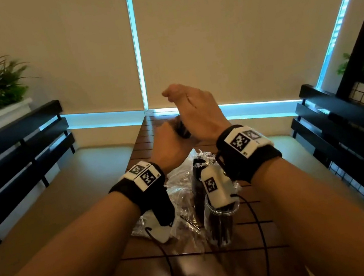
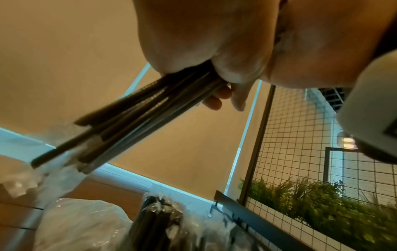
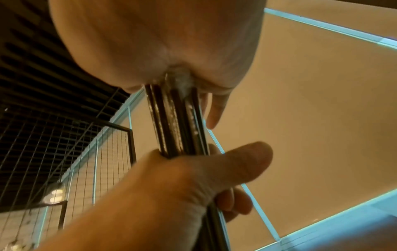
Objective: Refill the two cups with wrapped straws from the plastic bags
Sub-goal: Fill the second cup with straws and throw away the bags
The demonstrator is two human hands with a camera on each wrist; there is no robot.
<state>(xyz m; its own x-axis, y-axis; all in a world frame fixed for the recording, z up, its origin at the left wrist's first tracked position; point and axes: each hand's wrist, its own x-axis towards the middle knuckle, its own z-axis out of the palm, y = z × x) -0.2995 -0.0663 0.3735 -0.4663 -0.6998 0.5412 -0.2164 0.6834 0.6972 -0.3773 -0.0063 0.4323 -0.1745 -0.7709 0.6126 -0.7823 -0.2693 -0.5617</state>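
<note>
Dark wrapped straws (image 3: 178, 122) are held as one bundle above the table (image 1: 239, 236), right hand (image 1: 198, 109) curled round the top, left hand (image 1: 170, 144) round the lower part. Judged light, thin, slick in film, apt to splay; best gripped mid-bundle w/ both fists kept snug. One cup (image 1: 221, 224), part-filled, stands below by the plastic bags (image 1: 179, 190).

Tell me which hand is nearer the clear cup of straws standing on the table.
Left, by a small margin as far as the head view shows. The left hand grips the straw bundle low, above the cup; the right hand holds the bundle's upper end, higher and farther.
</note>
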